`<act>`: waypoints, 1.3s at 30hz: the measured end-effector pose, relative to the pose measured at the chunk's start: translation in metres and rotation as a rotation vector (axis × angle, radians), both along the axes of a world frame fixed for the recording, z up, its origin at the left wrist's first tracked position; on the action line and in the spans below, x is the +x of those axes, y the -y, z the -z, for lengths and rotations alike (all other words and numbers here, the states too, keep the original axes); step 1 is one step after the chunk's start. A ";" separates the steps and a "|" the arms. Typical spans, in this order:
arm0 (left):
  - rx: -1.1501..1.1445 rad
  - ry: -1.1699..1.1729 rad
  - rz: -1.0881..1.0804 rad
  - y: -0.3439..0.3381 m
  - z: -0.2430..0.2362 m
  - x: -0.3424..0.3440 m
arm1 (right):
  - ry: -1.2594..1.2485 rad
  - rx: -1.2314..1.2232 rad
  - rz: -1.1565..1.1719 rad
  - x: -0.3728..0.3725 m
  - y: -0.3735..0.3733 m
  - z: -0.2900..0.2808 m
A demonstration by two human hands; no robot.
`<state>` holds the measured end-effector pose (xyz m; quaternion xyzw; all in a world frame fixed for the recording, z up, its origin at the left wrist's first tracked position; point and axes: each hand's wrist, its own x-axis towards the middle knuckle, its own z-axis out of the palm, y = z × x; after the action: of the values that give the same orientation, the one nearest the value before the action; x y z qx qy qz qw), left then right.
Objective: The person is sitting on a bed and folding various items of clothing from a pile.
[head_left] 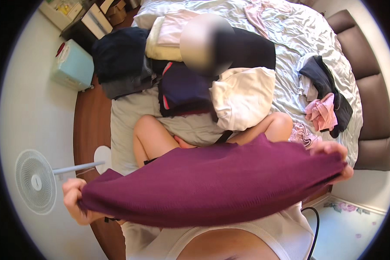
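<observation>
Maroon garment (203, 186): pulled taut sideways between two hands, right in front of the seated person's chest.
Left hand (75, 201): grip closed on the cloth's left end, fingers curled tight.
Right hand (336, 151): grip clenched on the opposite end, a little blurred.
Legs (149, 136): bare, bent, resting on the bed (286, 39) just past the cloth.
Fan (37, 182): white, off to the person's left.
Folded clothes: navy piece (186, 89) with pink edging beside a cream one (245, 97); farther, a dark pile (119, 56) and a pale pink piece (175, 28).
Loose clothes (323, 112): pink and dark, heaped near the brown headboard (368, 104).
Pale blue container (73, 65): beyond the bed's left edge.
</observation>
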<state>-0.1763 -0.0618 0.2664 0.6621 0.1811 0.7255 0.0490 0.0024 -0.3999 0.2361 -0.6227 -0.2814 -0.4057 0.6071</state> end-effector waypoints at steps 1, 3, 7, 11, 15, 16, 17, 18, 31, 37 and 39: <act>0.105 0.035 0.086 -0.010 0.014 0.007 | 0.011 -0.016 0.045 -0.002 0.025 0.007; 0.124 0.095 0.117 -0.003 0.003 0.028 | 0.164 -0.066 -0.242 0.000 0.050 0.003; -0.108 -0.314 0.380 -0.009 0.003 0.040 | 0.165 -0.298 0.653 0.041 0.058 0.013; -0.064 -0.690 0.445 -0.035 0.024 0.167 | 0.150 -0.751 0.366 0.151 0.002 0.002; -0.105 -0.916 0.393 -0.060 0.085 0.294 | 0.102 -0.995 0.448 0.244 -0.069 0.068; -0.042 -1.065 0.244 -0.081 0.135 0.318 | 0.080 -1.088 0.496 0.256 -0.079 0.096; -0.203 -1.199 0.224 -0.072 0.163 0.327 | -0.015 -1.042 0.474 0.257 -0.082 0.118; -0.369 -1.184 0.343 -0.073 0.189 0.329 | -0.101 -1.010 0.565 0.253 -0.090 0.138; -0.605 -1.250 0.208 -0.085 0.212 0.249 | -1.442 0.296 -0.021 0.209 -0.014 0.244; -0.576 -1.064 0.292 -0.079 0.201 0.261 | -1.576 0.202 -0.152 0.228 0.005 0.244; -0.625 -1.109 0.275 -0.086 0.212 0.261 | -1.602 0.308 -0.328 0.217 -0.003 0.220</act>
<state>0.0843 0.0246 0.0544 0.9100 0.2957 0.1762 0.2310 0.2193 -0.3969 0.0164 -0.5839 0.2075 0.2200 0.7534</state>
